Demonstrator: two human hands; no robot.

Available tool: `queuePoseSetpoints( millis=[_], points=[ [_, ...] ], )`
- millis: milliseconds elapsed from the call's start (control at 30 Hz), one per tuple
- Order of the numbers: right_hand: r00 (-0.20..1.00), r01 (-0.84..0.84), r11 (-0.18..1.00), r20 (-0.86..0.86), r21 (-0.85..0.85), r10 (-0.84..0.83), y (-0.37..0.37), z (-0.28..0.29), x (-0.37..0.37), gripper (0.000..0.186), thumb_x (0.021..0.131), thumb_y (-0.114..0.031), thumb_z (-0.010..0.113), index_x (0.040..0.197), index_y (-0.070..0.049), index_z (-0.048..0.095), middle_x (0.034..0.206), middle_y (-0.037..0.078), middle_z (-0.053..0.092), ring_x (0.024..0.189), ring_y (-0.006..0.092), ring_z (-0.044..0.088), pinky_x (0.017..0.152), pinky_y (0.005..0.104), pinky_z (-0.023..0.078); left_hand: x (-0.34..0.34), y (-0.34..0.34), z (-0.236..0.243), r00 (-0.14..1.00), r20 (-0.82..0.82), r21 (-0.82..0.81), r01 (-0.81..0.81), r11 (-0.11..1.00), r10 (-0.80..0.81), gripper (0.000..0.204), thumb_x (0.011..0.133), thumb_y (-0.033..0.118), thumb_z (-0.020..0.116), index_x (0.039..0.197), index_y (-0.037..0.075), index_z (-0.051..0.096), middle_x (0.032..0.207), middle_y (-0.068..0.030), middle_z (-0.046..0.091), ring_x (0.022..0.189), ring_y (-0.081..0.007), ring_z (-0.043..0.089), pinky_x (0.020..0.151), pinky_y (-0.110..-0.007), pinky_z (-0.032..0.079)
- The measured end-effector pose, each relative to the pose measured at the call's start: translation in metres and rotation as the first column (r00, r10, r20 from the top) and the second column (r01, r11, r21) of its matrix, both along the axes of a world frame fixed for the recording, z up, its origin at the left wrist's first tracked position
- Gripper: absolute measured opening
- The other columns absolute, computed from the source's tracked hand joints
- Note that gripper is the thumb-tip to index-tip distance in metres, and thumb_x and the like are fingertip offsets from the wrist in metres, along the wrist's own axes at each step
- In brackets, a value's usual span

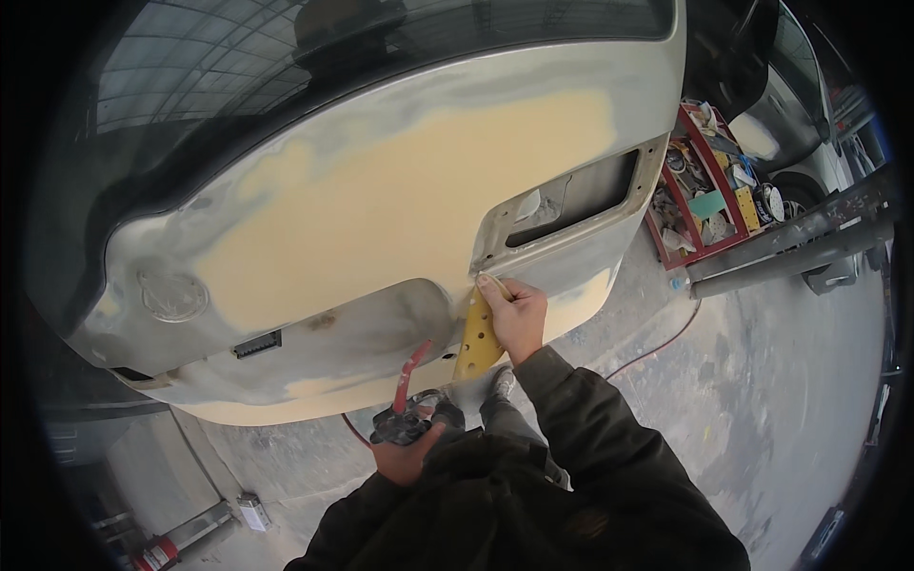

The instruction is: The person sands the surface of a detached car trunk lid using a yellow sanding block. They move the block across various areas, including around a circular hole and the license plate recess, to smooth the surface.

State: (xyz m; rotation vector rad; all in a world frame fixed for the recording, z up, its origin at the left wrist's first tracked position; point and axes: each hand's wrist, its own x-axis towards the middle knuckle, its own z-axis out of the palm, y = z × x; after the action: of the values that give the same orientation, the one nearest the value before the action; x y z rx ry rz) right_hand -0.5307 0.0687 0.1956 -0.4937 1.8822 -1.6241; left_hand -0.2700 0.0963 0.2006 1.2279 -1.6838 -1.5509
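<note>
My right hand (514, 319) pinches a folded yellow perforated sanding sheet (479, 333), its thumb at the panel's edge beside the lower corner of the rectangular opening (571, 200). The vehicle's tailgate (381, 190) shows pale yellow filler patches over grey primer and a recessed handle area (362, 319). Low in front of it, my left hand (409, 455) grips a black tool (400, 423) with a long upright red part (411, 371); its exact kind is unclear.
A red parts cart (695, 249) full of sanding discs and clutter stands at the right, near dark stands (790, 257) and another vehicle (800, 86). A red hose (657, 347) crosses the grey floor (724, 400). A red cylinder (152, 554) lies at the lower left.
</note>
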Motion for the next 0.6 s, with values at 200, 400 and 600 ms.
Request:
queuePoseSetpoints(
  millis=[200, 400, 600],
  points=[
    [0.961, -0.219, 0.975, 0.182, 0.039, 0.209, 0.024, -0.011, 0.026, 0.031, 0.096, -0.025, 0.071, 0.082, 0.003, 0.073, 0.067, -0.002, 0.063, 0.063, 0.0046, 0.054, 0.057, 0.0257, 0.045, 0.010, -0.007, -0.012, 0.999, -0.019, 0.001, 0.033, 0.999, -0.032, 0.036, 0.079, 0.010, 0.085, 0.109, -0.001, 0.068, 0.102, -0.0094, 0.072, 0.095, -0.0185, 0.068, 0.083, -0.034, 0.053],
    [0.679, -0.313, 0.943, 0.668, -0.113, 0.305, 0.078, -0.027, 0.057, 0.024, 0.098, -0.015, 0.061, 0.115, 0.002, 0.066, 0.098, 0.008, 0.070, 0.085, 0.0132, 0.065, 0.077, 0.0279, 0.052, -0.016, -0.012, 0.002, 0.978, -0.004, -0.037, 0.208, 0.978, -0.208, 0.049, 0.078, 0.003, 0.083, 0.122, -0.001, 0.063, 0.111, -0.0106, 0.070, 0.101, -0.0194, 0.067, 0.087, -0.034, 0.053],
    [0.402, -0.329, 0.908, 0.832, -0.258, 0.382, 0.096, -0.028, 0.082, 0.034, 0.098, -0.011, 0.059, 0.131, 0.000, 0.056, 0.118, 0.005, 0.067, 0.096, 0.0143, 0.065, 0.085, 0.0306, 0.052, -0.015, -0.008, -0.020, 0.958, 0.094, -0.083, 0.279, 0.957, -0.271, 0.053, 0.076, 0.009, 0.086, 0.123, -0.003, 0.064, 0.112, -0.0111, 0.071, 0.102, -0.0210, 0.069, 0.088, -0.035, 0.054]
  ],
)
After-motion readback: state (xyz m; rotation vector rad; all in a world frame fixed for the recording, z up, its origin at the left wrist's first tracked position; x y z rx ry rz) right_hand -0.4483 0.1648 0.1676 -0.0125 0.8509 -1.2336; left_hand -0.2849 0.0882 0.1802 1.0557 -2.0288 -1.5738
